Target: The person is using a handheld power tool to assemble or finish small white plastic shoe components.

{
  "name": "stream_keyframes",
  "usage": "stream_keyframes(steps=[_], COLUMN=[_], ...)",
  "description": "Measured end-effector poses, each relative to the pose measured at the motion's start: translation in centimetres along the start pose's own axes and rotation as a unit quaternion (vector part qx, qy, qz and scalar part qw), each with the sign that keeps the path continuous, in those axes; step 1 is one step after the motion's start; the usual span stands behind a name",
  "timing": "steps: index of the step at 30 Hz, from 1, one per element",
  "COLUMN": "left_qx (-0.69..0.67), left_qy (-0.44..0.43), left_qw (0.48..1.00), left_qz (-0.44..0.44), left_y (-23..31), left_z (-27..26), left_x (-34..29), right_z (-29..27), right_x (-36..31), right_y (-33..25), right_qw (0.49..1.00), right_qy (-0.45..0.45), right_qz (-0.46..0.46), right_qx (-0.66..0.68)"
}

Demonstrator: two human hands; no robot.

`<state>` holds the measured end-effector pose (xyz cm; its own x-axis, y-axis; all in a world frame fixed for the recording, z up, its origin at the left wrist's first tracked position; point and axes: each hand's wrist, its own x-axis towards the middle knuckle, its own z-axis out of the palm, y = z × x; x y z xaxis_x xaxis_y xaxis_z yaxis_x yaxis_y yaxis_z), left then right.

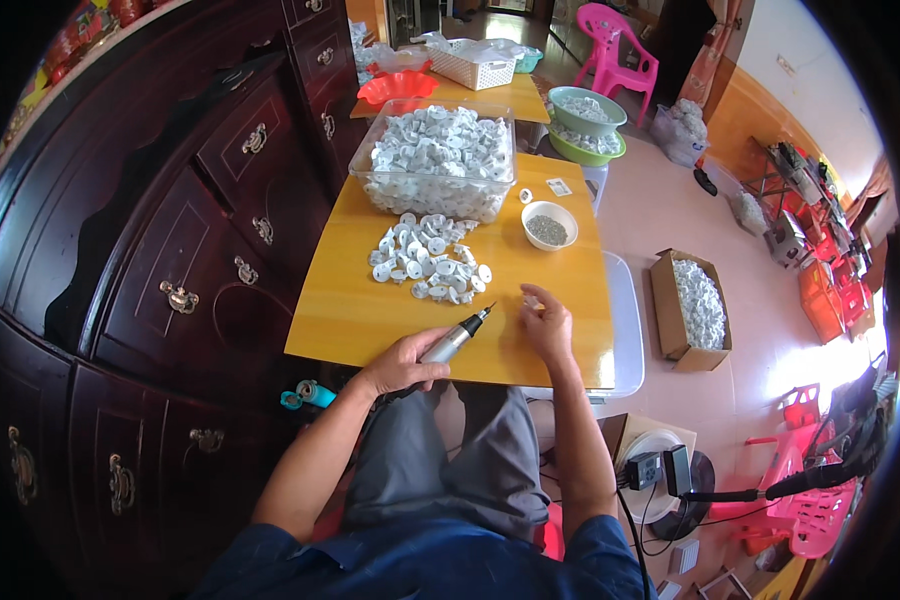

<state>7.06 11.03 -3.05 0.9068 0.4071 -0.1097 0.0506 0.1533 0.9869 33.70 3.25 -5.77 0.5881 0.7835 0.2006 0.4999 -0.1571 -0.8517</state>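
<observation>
My left hand (410, 364) wraps round a slim silver and black electric screwdriver (452, 341) near the table's front edge. Its thin bit points up and to the right, over bare tabletop. To the right of that tip, my right hand (547, 326) is closed in a pinch on a small white plastic part (531, 301), mostly covered by the fingers. A loose pile of white round plastic parts (428, 258) lies beyond the screwdriver. Past my right hand stands a white bowl (568, 239) of tiny grey metal pieces, perhaps screws.
A clear plastic bin (432, 192) heaped with white parts stands at the table's far end. One white part (526, 196) and a small card (558, 187) lie near the bowl. Dark drawers (185, 260) flank the left; a cardboard box (667, 300) of white parts sits on the floor right.
</observation>
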Motion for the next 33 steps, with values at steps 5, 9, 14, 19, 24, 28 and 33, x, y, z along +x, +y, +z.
stream_keyframes(steps=[5,9,14,19,24,28,33], left_qx=[-0.008,-0.008,-0.001,0.016,0.025,0.049,0.022], left_qy=[0.010,0.008,0.016,0.018,0.020,0.024,0.031], left_qw=[1.000,1.000,1.000,1.000,0.999,0.999,0.999], left_qz=[-0.002,-0.007,-0.026,-0.017,-0.004,0.009,0.004], left_y=[-0.4,-0.5,-0.2,-0.6,-0.6,-0.4,-0.3], left_z=[0.0,0.2,0.3,0.2,0.1,0.8,0.3], left_x=[-0.1,0.0,0.1,0.1,-0.2,0.0,-0.4], right_z=[-4.8,-7.1,-5.3,-1.7,0.6,-0.9,0.0], right_x=[0.8,3.0,8.6,15.1,19.4,18.5,16.5], right_y=[0.6,0.2,-3.4,-2.7,1.3,0.3,-1.5], right_qw=[0.994,0.977,0.973,0.941,0.897,0.919,0.931], right_qy=[-0.001,0.007,0.070,-0.013,-0.087,-0.195,-0.197], right_qz=[-0.038,-0.045,-0.090,-0.100,-0.122,-0.073,-0.071], right_qx=[-0.099,-0.208,-0.202,-0.323,-0.416,-0.336,-0.300])
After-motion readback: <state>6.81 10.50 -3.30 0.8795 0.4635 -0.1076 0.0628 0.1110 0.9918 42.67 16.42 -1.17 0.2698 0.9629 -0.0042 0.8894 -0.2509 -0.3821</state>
